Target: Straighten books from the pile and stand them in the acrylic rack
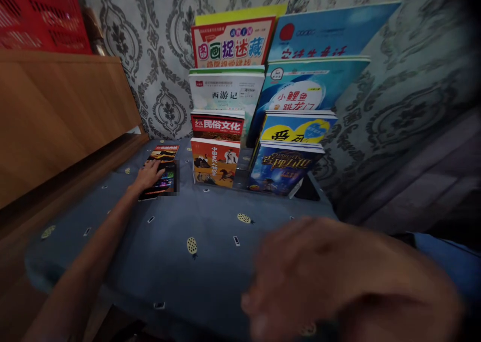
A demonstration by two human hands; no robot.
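Note:
My left hand point(148, 175) rests on a dark-covered book point(165, 154) lying at the left of the blue-grey cloth, its fingers laid over the cover. Close to the camera, my right hand point(300, 272) is smeared by motion above the front right of the cloth; whether its fingers hold anything cannot be made out. Several books stand upright in two stepped columns. An orange book point(215, 162) and a red-topped book point(218, 124) are at the front left, a dark blue book point(281, 166) at the front right.
A patterned cloth point(210, 222) covers the table, which touches a papered wall point(165, 81). On the left stands a wooden cabinet point(63, 111) with a red plastic basket point(45, 16) on top. Taller books, including a teal book point(311, 81), rise at the back.

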